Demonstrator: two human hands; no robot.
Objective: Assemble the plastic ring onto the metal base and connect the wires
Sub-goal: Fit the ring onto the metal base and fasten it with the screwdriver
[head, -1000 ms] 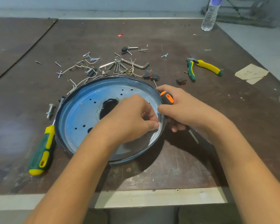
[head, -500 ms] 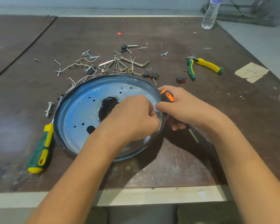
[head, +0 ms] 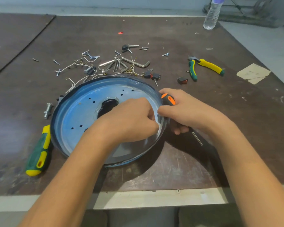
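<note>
Metal base: lying flat at the middle of the surface, blue face up, centre hole showing
Plastic ring: running as a dark band around the base's edge, looking wavy near 1 o'clock and hidden under the hands at 3 o'clock
Left grip: reaching across the base, fingers curled and pinching the ring's edge at 3 o'clock, with the fingertips themselves hidden
Right grip: clenching the orange screwdriver in the palm while touching the same stretch of rim from outside
Wires: lying loose just beyond the rim at 11 o'clock, joining nothing visible
Step, by my judgement: working the ring down over the rim
Risk: pressing at one spot may be lifting the ring elsewhere; the shaft, pointing toward 5 o'clock, may be catching the surface and jolting the hand; the base may be sliding toward the hex keys at 12 o'clock
</note>
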